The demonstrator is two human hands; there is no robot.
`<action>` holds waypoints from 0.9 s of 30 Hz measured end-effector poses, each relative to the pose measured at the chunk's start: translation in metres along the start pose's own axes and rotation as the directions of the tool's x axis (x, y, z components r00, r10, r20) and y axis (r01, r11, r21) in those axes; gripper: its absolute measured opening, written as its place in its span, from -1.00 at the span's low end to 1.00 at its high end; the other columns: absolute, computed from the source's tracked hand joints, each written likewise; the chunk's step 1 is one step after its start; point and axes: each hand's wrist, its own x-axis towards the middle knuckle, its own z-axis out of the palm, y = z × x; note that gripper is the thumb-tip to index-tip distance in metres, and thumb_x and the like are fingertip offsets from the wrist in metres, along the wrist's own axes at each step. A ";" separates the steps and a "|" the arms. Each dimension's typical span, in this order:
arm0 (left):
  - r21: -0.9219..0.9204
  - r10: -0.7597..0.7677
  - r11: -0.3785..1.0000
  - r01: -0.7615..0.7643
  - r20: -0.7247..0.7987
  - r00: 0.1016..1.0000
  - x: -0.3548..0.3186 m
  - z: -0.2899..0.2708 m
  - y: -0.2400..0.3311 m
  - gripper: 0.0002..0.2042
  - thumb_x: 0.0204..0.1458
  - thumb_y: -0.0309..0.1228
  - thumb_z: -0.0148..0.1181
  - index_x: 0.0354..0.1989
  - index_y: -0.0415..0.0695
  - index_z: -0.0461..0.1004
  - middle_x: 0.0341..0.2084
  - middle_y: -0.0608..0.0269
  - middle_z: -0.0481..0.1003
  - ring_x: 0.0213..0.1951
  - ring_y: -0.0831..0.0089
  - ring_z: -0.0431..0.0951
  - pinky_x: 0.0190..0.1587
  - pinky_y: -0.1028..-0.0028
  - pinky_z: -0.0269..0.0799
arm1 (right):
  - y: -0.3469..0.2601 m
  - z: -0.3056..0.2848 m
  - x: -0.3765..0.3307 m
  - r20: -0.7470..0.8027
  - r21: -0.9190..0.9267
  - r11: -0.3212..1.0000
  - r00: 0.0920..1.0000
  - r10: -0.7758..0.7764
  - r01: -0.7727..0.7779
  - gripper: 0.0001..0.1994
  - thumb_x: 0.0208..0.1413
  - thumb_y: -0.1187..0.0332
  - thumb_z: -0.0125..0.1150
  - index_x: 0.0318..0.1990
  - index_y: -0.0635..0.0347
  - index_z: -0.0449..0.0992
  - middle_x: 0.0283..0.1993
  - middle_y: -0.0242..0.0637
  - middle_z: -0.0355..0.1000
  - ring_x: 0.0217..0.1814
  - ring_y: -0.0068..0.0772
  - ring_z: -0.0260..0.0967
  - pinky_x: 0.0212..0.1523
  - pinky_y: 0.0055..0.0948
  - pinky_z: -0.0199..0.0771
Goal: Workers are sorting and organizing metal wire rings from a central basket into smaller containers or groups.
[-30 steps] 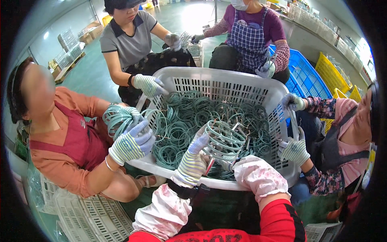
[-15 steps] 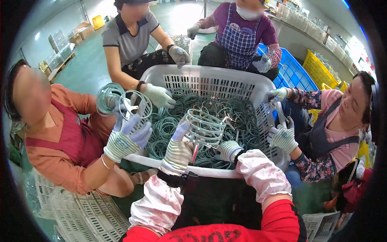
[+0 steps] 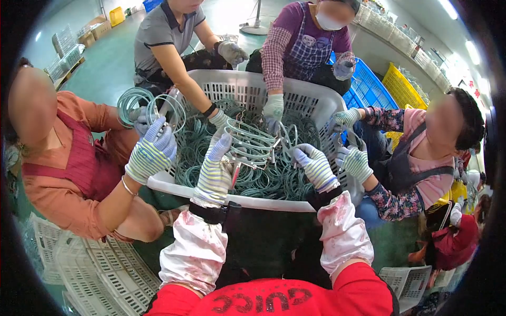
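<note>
gripping rings (image 3: 252, 144) over the crate (image 3: 258, 204), the left hand (image 3: 213, 171) pinches their edge, likely to keep them bunched; the right hand (image 3: 316, 167) curls by another ring (image 3: 285, 141), whether pinching it i cannot tell.

From my head, the camera looks down and forward, close over my left hand (image 3: 213, 171), right hand (image 3: 318, 167) and the basket (image 3: 263, 204) mid-frame.

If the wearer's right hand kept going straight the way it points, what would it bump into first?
Probably the green ring by the right hand's fingertips; beyond it, perhaps a co-worker's gloved hand, though depth is hard to judge.
</note>
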 end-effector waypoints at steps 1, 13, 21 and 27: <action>0.051 0.009 0.999 -0.008 -0.013 1.000 -0.001 -0.001 0.000 -0.53 0.09 -0.31 0.34 0.17 -0.07 0.37 -0.14 0.37 0.49 -0.16 0.52 0.56 -0.12 0.47 0.56 | -0.002 -0.003 -0.001 0.015 0.032 0.999 1.000 0.018 -0.019 -0.71 0.24 0.22 0.26 -0.11 0.31 0.57 -0.36 -0.46 0.48 -0.33 -0.64 0.32 -0.24 -0.55 0.39; 0.383 0.128 0.901 -0.205 0.215 0.968 -0.006 0.015 -0.015 -0.31 0.00 -0.32 0.44 0.31 -0.16 0.25 -0.07 0.25 0.44 -0.09 0.54 0.47 0.00 0.47 0.45 | -0.005 -0.020 0.002 0.162 0.767 0.640 0.954 -0.254 0.040 -0.80 0.28 0.20 0.19 -0.17 0.11 0.58 0.36 -0.20 0.25 0.36 -0.19 0.20 0.41 -0.13 0.08; 0.720 0.120 0.631 -0.287 0.276 0.954 -0.010 0.019 -0.026 -0.13 -0.19 -0.24 0.58 0.33 -0.17 0.24 -0.20 0.31 0.47 -0.24 0.59 0.44 -0.13 0.54 0.45 | -0.027 -0.007 -0.008 0.306 0.821 0.565 0.902 -0.305 -0.088 -0.76 0.30 0.15 0.14 -0.22 0.11 0.57 0.46 -0.20 0.09 0.46 -0.06 0.06 0.43 0.12 0.01; 0.814 0.040 0.472 -0.340 0.365 0.930 -0.020 0.027 -0.025 -0.15 -0.24 -0.20 0.59 0.27 -0.19 0.29 0.08 0.18 0.41 0.11 0.38 0.42 0.18 0.33 0.37 | -0.034 -0.002 -0.013 0.290 0.774 0.623 0.938 -0.191 -0.113 -0.80 0.28 0.17 0.20 -0.20 0.09 0.55 0.19 -0.39 0.39 0.36 -0.36 0.21 0.33 -0.12 0.20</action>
